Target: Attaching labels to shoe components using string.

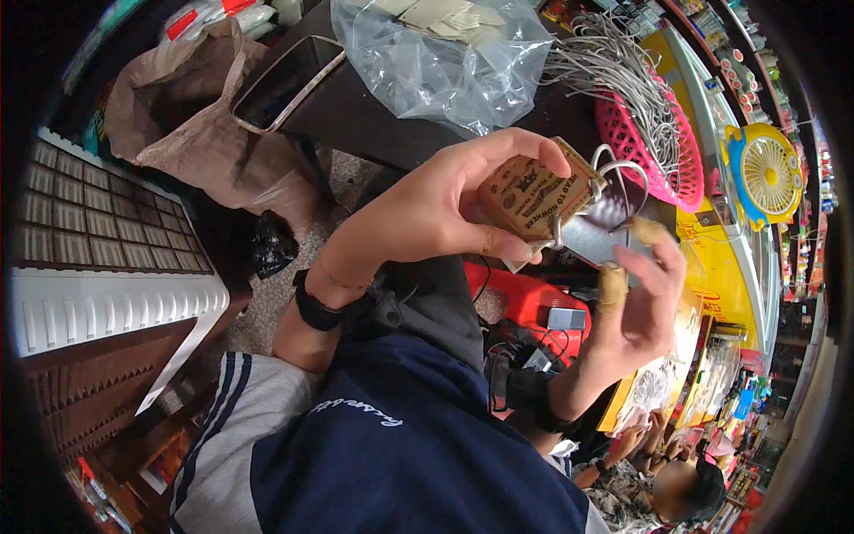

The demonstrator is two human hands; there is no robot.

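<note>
My left hand [445, 191] is closed around a stack of brown cardboard tags [534, 198] with dark print, the thumb below and the fingers over the top. Pale grey cord [614, 162] loops out of the tags' right side and curves toward my right hand. My right hand [645, 298] is just right of the tags, with thumb and forefinger apart and yellowish coverings on their tips. A cord end passes close to the forefinger; whether it touches is unclear.
Beyond my hands, a dark table [374, 120] bears a clear plastic bag [445, 76] of pale tags, a phone [289, 84] and a pink basket [685, 173] of grey cords. A yellow fan [767, 173] stands right. A brown sack [182, 98] is left. Another person [623, 498] sits lower right.
</note>
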